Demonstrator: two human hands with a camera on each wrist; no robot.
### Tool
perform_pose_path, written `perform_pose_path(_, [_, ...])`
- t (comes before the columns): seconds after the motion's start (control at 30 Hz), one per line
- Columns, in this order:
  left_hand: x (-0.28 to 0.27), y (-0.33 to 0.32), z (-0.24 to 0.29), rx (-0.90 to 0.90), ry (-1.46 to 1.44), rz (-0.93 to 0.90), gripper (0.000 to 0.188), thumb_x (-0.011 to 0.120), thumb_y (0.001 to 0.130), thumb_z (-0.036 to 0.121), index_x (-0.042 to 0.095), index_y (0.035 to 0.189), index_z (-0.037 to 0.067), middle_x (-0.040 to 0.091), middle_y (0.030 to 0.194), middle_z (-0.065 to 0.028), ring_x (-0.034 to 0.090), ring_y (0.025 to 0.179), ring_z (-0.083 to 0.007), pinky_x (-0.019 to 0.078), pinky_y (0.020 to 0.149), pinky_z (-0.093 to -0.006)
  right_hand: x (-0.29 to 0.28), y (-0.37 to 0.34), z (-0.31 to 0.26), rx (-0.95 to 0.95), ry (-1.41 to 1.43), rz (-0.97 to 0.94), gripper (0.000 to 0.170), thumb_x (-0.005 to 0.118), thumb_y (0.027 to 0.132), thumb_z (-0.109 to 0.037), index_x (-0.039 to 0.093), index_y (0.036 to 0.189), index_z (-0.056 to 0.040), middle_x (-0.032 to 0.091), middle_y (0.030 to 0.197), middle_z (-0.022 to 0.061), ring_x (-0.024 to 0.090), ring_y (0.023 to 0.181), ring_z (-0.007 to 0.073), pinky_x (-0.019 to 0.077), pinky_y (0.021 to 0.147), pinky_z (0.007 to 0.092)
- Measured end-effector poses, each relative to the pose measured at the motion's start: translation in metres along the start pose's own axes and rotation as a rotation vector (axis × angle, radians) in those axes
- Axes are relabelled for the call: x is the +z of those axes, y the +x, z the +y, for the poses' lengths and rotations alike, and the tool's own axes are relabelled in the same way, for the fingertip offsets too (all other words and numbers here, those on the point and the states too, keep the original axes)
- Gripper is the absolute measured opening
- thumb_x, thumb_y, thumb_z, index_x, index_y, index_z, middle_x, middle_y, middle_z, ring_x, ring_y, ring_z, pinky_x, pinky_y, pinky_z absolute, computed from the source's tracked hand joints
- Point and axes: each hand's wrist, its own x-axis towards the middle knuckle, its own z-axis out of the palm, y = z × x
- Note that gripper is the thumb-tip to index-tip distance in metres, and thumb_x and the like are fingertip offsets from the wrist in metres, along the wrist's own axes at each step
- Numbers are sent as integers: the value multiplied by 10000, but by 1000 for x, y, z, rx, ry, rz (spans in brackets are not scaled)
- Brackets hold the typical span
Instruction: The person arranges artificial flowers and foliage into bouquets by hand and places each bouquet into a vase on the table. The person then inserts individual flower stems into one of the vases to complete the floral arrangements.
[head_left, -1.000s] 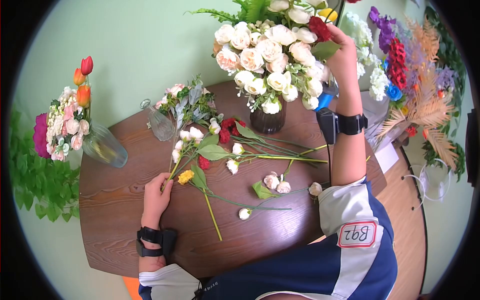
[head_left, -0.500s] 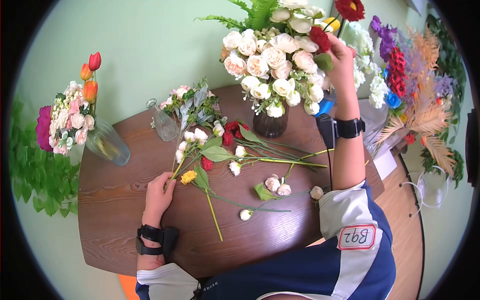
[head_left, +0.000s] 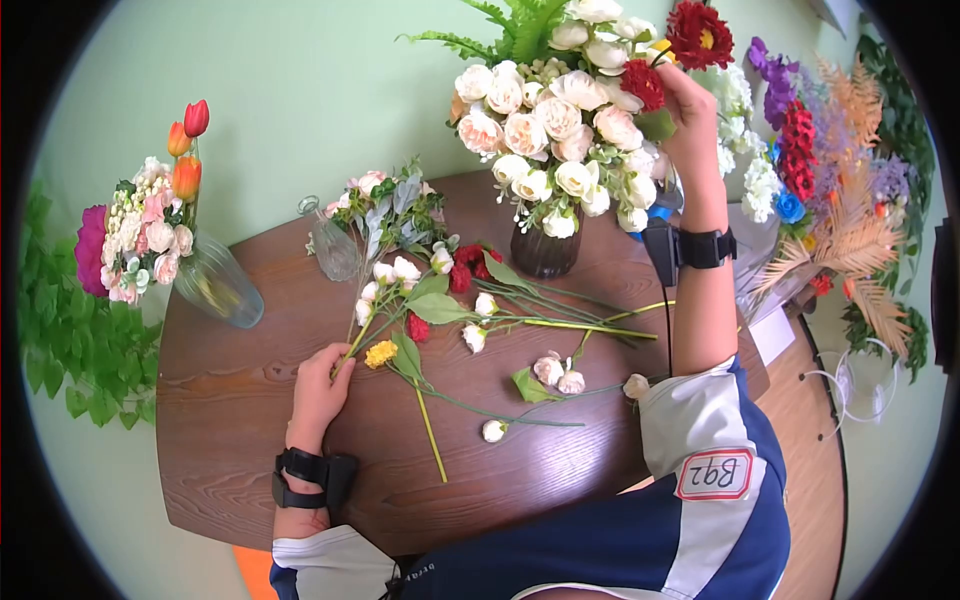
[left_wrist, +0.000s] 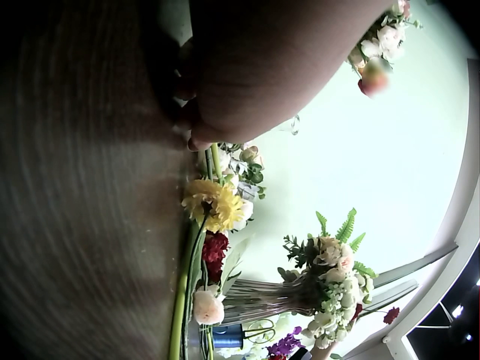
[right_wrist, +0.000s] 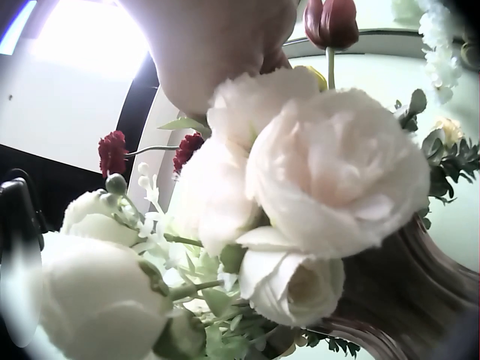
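Note:
My right hand is raised at the right side of a large bouquet of cream and white roses in a dark ribbed vase. Its curled fingers pinch the stem of a red flower; a larger red bloom with a yellow centre stands above. In the right wrist view, roses hide the fingertips. Resting on the table, my left hand grips the yellow-green stem of a white rosebud spray. A yellow flower lies just right of that hand.
Loose stems, leaves and a red bloom spread across the wooden table. A small glass bottle and a leaning glass vase with tulips stand at the left. More flowers fill the right side.
The head view has shifted slightly, bringing the larger red bloom into sight at the top. My right hand remains by the bouquet's right side; the left keeps its grip on the stem.

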Motion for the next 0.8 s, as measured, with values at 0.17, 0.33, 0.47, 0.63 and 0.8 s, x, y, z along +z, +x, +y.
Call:
perform_pose_path(0.17, [1, 0, 0, 5, -1, 11, 129, 589, 793, 75, 572, 911, 28, 544, 694, -159, 543, 622, -313, 426, 562, -344, 6, 11, 5, -299, 51, 58, 309, 534, 770, 97, 584, 1048, -27, 639, 911, 146, 623, 801, 271, 469, 696, 299])
perform_pose_path(0.33, [3, 0, -1, 53, -9, 56, 106, 585, 792, 43, 571, 893, 14, 488, 606, -99, 460, 540, -184, 377, 513, -285, 14, 6, 10, -115, 228, -96, 324, 598, 762, 19, 572, 1084, 2, 667, 917, 79, 611, 825, 130, 465, 751, 251])
perform_pose_path(0.47, [3, 1, -2, 50, -5, 50, 105, 586, 791, 42, 569, 891, 15, 491, 609, -100, 460, 539, -187, 378, 515, -287, 15, 1, 13, -58, 336, -103, 306, 565, 794, 28, 566, 1099, -4, 649, 946, 71, 595, 847, 137, 456, 764, 253])
perform_pose_path(0.63, [4, 0, -1, 35, -19, 50, 102, 585, 792, 46, 569, 887, 15, 487, 610, -105, 460, 543, -187, 378, 517, -287, 18, -8, 15, 79, 600, -84, 293, 574, 805, -9, 574, 1098, 4, 624, 1001, 39, 562, 901, 98, 448, 795, 240])
perform_pose_path(0.8, [2, 0, 0, 36, -6, 44, 104, 585, 792, 48, 570, 889, 15, 484, 608, -102, 458, 544, -184, 376, 516, -285, 17, -21, 15, 77, 297, 157, 177, 503, 899, -73, 589, 1038, -6, 613, 776, 25, 546, 750, 58, 447, 661, 215])
